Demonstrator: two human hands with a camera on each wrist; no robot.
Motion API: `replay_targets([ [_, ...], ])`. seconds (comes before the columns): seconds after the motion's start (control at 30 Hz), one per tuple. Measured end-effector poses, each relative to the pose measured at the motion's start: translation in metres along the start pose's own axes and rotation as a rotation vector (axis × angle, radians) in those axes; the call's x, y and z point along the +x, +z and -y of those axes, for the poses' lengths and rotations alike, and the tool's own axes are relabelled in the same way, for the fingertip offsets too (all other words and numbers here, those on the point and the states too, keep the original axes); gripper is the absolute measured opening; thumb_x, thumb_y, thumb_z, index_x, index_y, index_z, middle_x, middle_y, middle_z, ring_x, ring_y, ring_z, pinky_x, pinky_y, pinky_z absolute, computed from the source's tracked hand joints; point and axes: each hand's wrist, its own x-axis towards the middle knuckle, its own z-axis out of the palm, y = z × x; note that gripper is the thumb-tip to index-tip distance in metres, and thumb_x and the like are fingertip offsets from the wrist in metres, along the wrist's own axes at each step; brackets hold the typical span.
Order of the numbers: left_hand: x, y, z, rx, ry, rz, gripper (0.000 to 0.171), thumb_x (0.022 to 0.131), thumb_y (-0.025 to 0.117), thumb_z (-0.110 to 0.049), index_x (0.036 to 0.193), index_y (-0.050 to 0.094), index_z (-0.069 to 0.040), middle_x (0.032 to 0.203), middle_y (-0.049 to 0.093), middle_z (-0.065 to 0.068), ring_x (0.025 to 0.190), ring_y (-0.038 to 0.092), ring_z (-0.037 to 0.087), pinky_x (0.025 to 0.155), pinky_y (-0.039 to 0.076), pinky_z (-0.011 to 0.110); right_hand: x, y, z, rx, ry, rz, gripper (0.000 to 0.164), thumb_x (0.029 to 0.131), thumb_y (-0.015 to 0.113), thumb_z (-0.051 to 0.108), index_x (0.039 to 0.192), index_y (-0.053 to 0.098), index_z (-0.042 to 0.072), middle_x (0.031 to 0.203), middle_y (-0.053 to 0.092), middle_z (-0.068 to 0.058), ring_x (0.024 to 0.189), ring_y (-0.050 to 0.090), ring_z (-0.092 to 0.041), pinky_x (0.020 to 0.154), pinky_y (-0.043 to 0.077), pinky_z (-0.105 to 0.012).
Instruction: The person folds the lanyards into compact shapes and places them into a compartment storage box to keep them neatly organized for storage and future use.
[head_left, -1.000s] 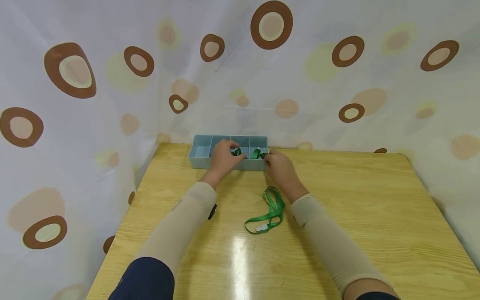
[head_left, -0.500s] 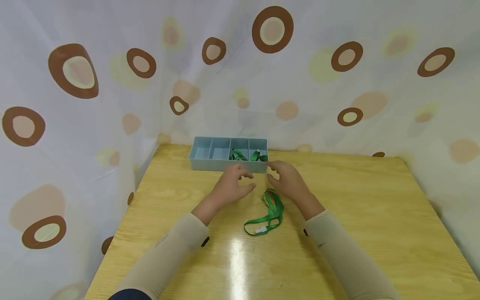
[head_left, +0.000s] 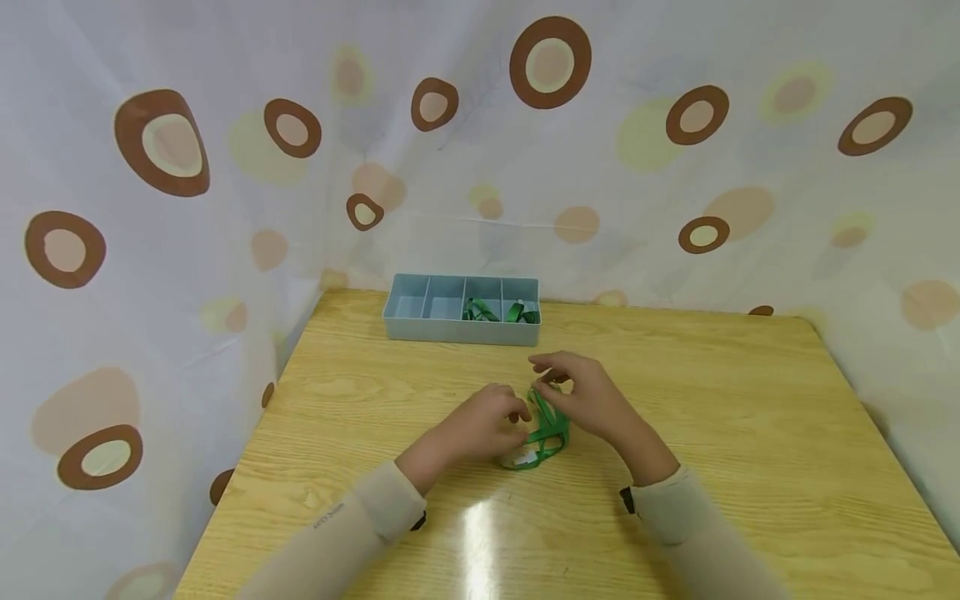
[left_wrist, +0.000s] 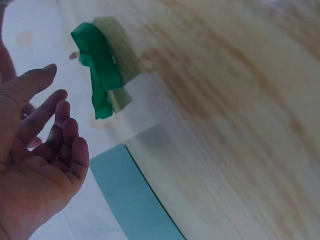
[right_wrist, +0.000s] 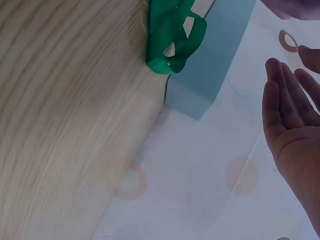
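Observation:
A green lanyard (head_left: 553,423) with a white plastic buckle (head_left: 526,457) lies loosely looped on the table in the head view. My left hand (head_left: 483,423) is at its left side, fingertips overlapping the strap there. Over the far end of the loop hovers my right hand (head_left: 583,393), fingers bent and parted from the thumb. In the left wrist view the lanyard (left_wrist: 102,60) shows beyond relaxed fingers, with nothing in the palm. The right wrist view likewise has an empty palm, with the green strap (right_wrist: 160,50) off to the left.
A light blue divided box (head_left: 461,332) stands at the table's back edge. Its two right compartments hold folded green lanyards (head_left: 480,311), while the two left ones show bare bottoms. A patterned curtain (head_left: 450,167) hangs behind and beside the wooden table (head_left: 712,433).
Both hands have come back from the box toward the lanyard on the table, the left one moving farther. Green lanyards stay behind in the right compartments. The loose lanyard lies about where it was.

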Motion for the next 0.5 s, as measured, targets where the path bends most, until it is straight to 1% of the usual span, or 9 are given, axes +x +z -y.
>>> replay_targets([
  [0.1,0.0,0.006,-0.003,0.003,0.01,0.041,0.024,0.089,0.072,-0.028,0.107,0.074,-0.011,0.095,0.066,0.0,0.085,0.055,0.01,0.076,0.049,0.021,-0.005,0.001,0.003,0.004,-0.006,-0.027,0.037,0.093,0.069,0.019,0.13,0.063,0.022,0.113,0.068,0.004,0.094,0.068,-0.011,0.079,0.058,-0.043],
  [0.2,0.0,0.012,-0.003,0.014,0.014,0.066,0.024,0.089,0.073,-0.03,0.105,0.075,-0.012,0.094,0.065,-0.002,0.084,0.055,0.007,0.075,0.049,0.02,-0.008,0.004,0.005,0.031,-0.002,-0.02,0.036,0.093,0.069,0.021,0.129,0.064,0.022,0.111,0.069,0.007,0.092,0.066,-0.009,0.079,0.057,-0.043],
  [0.3,0.0,0.017,-0.001,-0.008,0.001,0.084,0.023,0.089,0.073,-0.029,0.105,0.075,-0.012,0.096,0.065,-0.004,0.085,0.056,0.007,0.075,0.049,0.019,-0.01,0.008,0.005,0.061,0.005,0.006,0.035,0.094,0.068,0.025,0.128,0.064,0.021,0.113,0.068,0.007,0.09,0.066,-0.008,0.078,0.057,-0.043],
  [0.43,0.0,0.021,0.002,-0.042,-0.02,0.095,0.023,0.089,0.073,-0.027,0.106,0.074,-0.01,0.099,0.066,-0.003,0.085,0.056,0.006,0.075,0.049,0.019,-0.012,0.011,0.006,0.072,0.013,0.02,0.033,0.095,0.066,0.03,0.127,0.064,0.021,0.115,0.068,0.006,0.088,0.066,-0.008,0.075,0.057,-0.037],
  [0.5,0.001,0.022,0.002,-0.054,-0.02,0.096,0.022,0.089,0.073,-0.026,0.104,0.075,-0.01,0.097,0.068,-0.004,0.084,0.057,0.006,0.074,0.049,0.019,-0.012,0.011,0.007,0.073,0.014,0.02,0.033,0.095,0.066,0.03,0.126,0.065,0.02,0.114,0.068,0.006,0.088,0.066,-0.008,0.074,0.056,-0.035],
])
